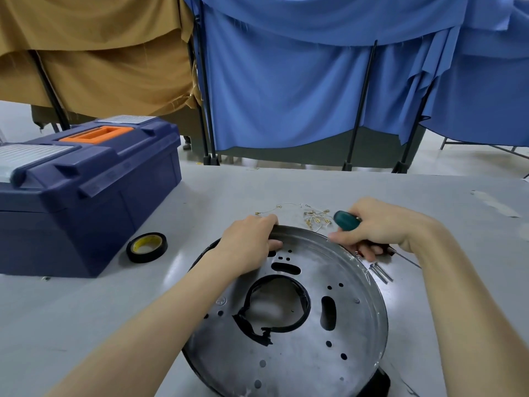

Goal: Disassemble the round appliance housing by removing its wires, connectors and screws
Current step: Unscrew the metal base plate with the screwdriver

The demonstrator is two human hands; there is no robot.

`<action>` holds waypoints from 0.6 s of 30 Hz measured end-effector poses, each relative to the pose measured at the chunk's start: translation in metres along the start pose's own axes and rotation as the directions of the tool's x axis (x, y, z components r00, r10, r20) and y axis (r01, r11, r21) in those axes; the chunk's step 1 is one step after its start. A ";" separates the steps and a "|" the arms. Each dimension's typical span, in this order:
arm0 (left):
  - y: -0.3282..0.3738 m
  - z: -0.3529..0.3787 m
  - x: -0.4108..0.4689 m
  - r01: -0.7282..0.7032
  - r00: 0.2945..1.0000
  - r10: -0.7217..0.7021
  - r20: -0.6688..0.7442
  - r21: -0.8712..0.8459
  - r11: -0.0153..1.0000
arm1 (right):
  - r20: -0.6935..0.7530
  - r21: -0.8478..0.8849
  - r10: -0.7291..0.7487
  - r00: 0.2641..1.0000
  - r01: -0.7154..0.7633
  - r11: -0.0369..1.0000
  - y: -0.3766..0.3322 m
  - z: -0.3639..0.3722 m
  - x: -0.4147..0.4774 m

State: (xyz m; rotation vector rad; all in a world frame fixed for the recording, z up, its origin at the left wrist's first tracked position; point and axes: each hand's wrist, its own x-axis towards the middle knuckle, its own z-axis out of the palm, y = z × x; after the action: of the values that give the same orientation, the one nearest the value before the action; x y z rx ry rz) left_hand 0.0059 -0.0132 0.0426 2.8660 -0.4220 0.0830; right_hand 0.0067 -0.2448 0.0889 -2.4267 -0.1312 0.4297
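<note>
Table, near edge: my left hand grips the far rim of the round metal housing | my right hand clasps a green-handled screwdriver, fingertips on the rim | wires with connectors just beyond, screws beside | tape roll, toolbox left.

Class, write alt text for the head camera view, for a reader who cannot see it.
A person's left hand holds the far rim of a round metal housing on a grey table, while the right hand holds a green-handled screwdriver at the rim. Loose wires and screws lie beside it; a tape roll and blue toolbox sit left.
</note>
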 end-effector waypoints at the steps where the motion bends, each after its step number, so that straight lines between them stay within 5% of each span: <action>1: 0.000 0.000 0.000 0.009 1.000 -0.009 -0.002 -0.005 1.000 | 0.011 -0.025 -0.014 1.000 0.015 1.000 -0.006 0.002 -0.003; 8: -0.002 -0.001 -0.001 0.059 0.998 -0.059 -0.006 -0.020 0.998 | 0.021 -0.211 0.030 0.999 -0.025 0.977 -0.013 0.015 -0.001; 14: -0.007 -0.009 -0.004 0.121 0.993 -0.121 0.015 -0.016 0.992 | -0.252 -0.347 -0.212 0.944 0.117 0.931 -0.010 0.031 0.017; 18: -0.011 -0.010 -0.014 0.173 0.984 -0.169 -0.052 0.079 0.982 | -0.316 -0.281 -0.240 0.918 0.151 0.948 -0.006 0.025 0.016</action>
State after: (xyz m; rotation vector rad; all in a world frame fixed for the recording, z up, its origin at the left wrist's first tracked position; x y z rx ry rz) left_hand -0.0040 0.0036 0.0485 2.9619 -0.1657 0.1374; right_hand 0.0129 -0.2217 0.0700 -2.6621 -0.2883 -0.1184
